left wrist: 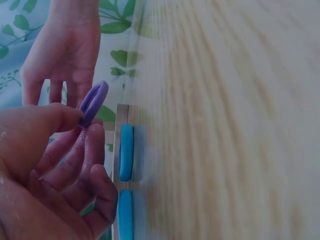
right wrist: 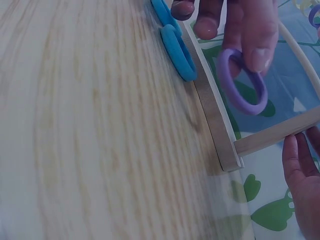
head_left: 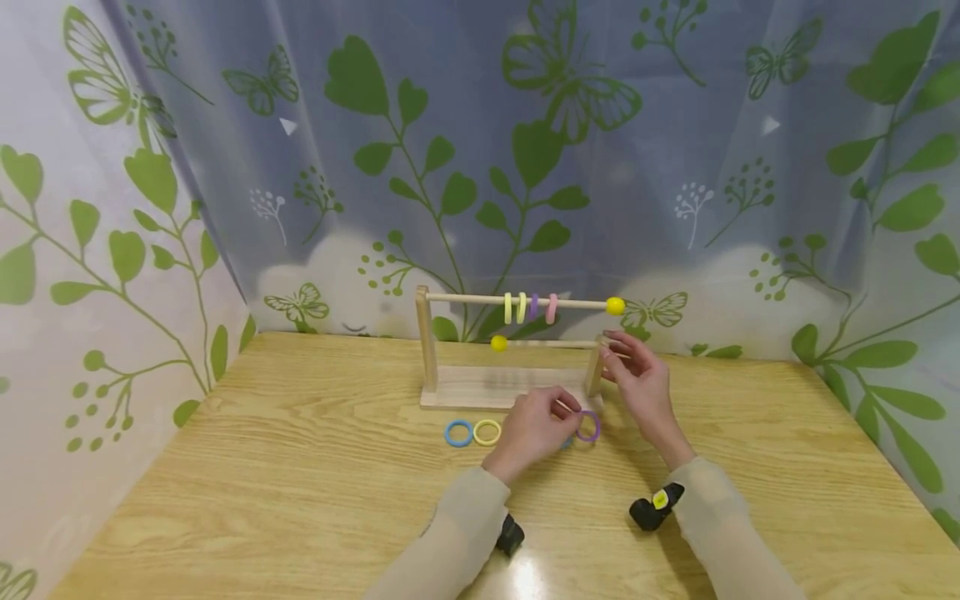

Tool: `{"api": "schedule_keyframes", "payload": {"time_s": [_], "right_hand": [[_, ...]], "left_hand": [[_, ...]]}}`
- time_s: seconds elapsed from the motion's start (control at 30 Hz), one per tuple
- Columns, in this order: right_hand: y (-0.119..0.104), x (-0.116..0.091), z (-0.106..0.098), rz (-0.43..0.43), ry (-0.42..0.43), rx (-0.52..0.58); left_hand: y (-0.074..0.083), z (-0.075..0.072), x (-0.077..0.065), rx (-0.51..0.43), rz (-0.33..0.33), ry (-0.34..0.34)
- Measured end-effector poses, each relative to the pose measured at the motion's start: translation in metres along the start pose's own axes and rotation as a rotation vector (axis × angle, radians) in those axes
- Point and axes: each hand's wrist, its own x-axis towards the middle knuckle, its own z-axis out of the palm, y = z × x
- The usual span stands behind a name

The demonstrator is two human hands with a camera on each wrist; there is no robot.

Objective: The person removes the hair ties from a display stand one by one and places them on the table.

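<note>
My left hand (head_left: 536, 423) pinches a purple ring (head_left: 590, 427) between thumb and fingertips, in front of a wooden rack (head_left: 480, 387). In the left wrist view the purple ring (left wrist: 94, 102) stands tilted, clear of the table. My right hand (head_left: 645, 387) is at the rack's shorter right post (head_left: 595, 371); its fingers reach the post's outer side, fairly straight in the right wrist view. On the upper rod hang two yellow rings (head_left: 508, 308), a purple ring (head_left: 534, 307) and a pink ring (head_left: 552, 309). No rings show on the lower rod (head_left: 551, 343).
A blue ring (head_left: 459, 432) and a yellow ring (head_left: 487, 432) lie on the table (head_left: 300, 467) before the rack. Another blue ring (head_left: 567, 442) is partly hidden by my left hand. Yellow balls (head_left: 615, 306) cap the rods. A patterned curtain (head_left: 465, 167) hangs behind.
</note>
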Motion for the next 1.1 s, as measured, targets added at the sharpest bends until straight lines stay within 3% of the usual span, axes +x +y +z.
{"api": "schedule_keyframes", "payload": {"time_s": [0.2,0.83,1.1], "right_hand": [[0.0,-0.0002,-0.0002,0.005,0.002,0.008],[-0.0003,-0.0002,0.0002,0.004,-0.004,0.002],[-0.0007,-0.0006,-0.0001,0.008,-0.004,-0.003]], "left_hand": [[-0.0004,0.0005,0.0017,0.041,-0.021,-0.018],[-0.0029,0.003,0.0051,0.137,0.051,-0.039],[-0.0012,0.0006,0.0043,0.152,0.046,-0.042]]}}
